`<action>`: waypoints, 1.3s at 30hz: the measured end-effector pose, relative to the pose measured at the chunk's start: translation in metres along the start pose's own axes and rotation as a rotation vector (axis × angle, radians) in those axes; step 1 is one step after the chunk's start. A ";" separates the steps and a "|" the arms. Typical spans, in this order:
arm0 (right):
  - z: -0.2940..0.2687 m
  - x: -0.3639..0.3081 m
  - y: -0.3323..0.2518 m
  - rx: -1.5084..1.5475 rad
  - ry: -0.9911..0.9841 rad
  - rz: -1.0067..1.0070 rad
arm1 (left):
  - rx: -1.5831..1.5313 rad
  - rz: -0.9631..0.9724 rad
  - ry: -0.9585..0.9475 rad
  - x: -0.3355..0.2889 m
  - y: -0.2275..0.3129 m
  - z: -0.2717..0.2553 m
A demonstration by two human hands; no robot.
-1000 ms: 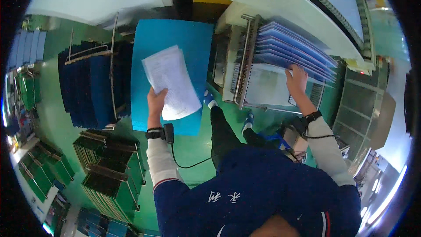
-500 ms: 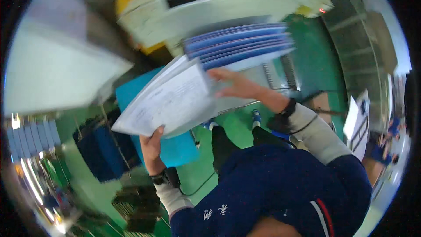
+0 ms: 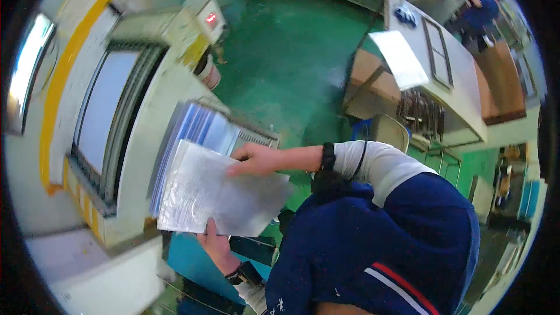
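A silvery, shiny rectangular sheet [image 3: 201,189] lies tilted across my two hands, in front of my body. My left hand [image 3: 214,242] grips its lower edge, thumb on top and the other fingers hidden beneath. My right hand [image 3: 259,159] is at the sheet's upper right edge, with bent fingers and thumb pressing on it; their tips are slightly blurred. Whether more sheets lie under the silvery one is hard to make out. Just beyond it stands a row of blue-and-white boards or sheets [image 3: 195,122], partly covered by it.
At the left is a pale machine [image 3: 146,105] with a framed slot, yellow strips and a small box with a red display [image 3: 211,18]. A bucket [image 3: 208,74] stands by it. Green floor [image 3: 291,64] runs to a white table [image 3: 458,90] at right. Co-workers [image 3: 475,0] are far off.
My view has swung right, toward the floor and table. The sheets showed a white, written-on face before; now a silvery face shows. My right hand has come from open onto the sheet's edge.
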State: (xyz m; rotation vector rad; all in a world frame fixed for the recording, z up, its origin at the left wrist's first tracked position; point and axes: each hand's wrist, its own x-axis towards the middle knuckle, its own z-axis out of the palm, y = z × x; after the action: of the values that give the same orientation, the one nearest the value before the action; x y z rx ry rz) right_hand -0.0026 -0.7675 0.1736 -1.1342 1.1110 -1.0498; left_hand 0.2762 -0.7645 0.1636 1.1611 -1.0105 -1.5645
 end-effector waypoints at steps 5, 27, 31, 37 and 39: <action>-0.111 -0.105 0.009 -0.069 0.123 -0.006 | 0.060 -0.060 -0.243 0.031 -0.009 0.135; -0.183 -0.252 0.039 0.958 0.563 -0.031 | -0.221 -0.348 -0.677 0.019 -0.036 0.311; -0.170 -0.236 0.031 1.041 0.491 -0.107 | -0.277 -0.354 -0.609 0.026 -0.041 0.304; -0.163 -0.225 0.038 1.059 0.447 -0.138 | -0.301 -0.337 -0.581 0.026 -0.042 0.303; -0.172 -0.221 0.034 1.032 0.435 -0.191 | -0.270 -0.307 -0.581 0.027 -0.036 0.305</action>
State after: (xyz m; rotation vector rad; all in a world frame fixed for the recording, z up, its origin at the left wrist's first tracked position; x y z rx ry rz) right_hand -0.2021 -0.5693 0.1522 -0.1763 0.5987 -1.7788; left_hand -0.0312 -0.7538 0.1904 0.7037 -0.9652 -2.2854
